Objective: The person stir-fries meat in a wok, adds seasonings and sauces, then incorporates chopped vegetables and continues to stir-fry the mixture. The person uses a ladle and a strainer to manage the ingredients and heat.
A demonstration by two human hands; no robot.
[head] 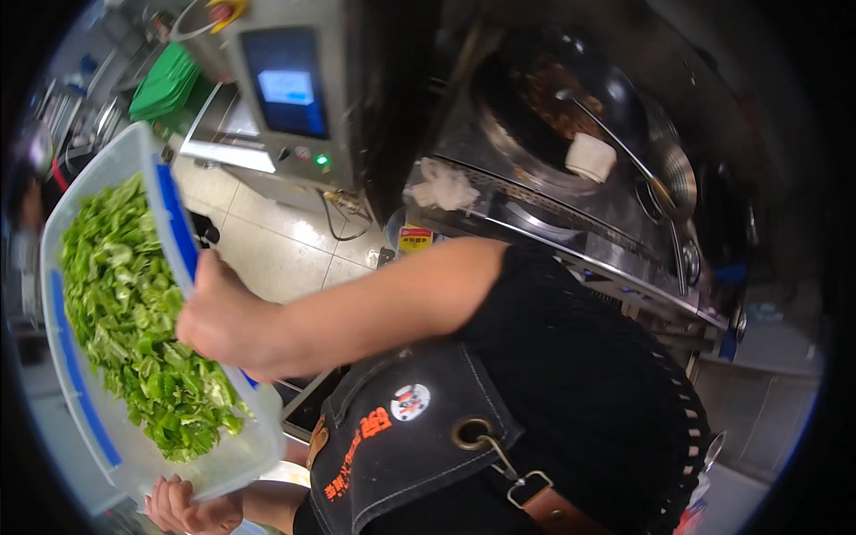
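A translucent plastic tub point(267, 428) with blue side handles is tilted at the left of the head view. It holds a heap of chopped green peppers point(140, 321). My right hand point(224, 321) grips the tub's near long rim beside a blue handle, its forearm crossing the middle of the view. Lower down, my left hand point(194, 505) has its fingers curled around the tub's bottom corner. Both hands bear on the same tub. I wear a dark apron point(428, 441) with orange writing.
At the upper right, a wok point(495, 127) of browned food stands on a steel range with a ladle point(622, 147), a folded white cloth point(591, 158) and a perforated skimmer point(677, 177). A crumpled cloth point(445, 186) lies by the range's edge. A machine with a lit screen point(286, 87) stands above the tiled floor.
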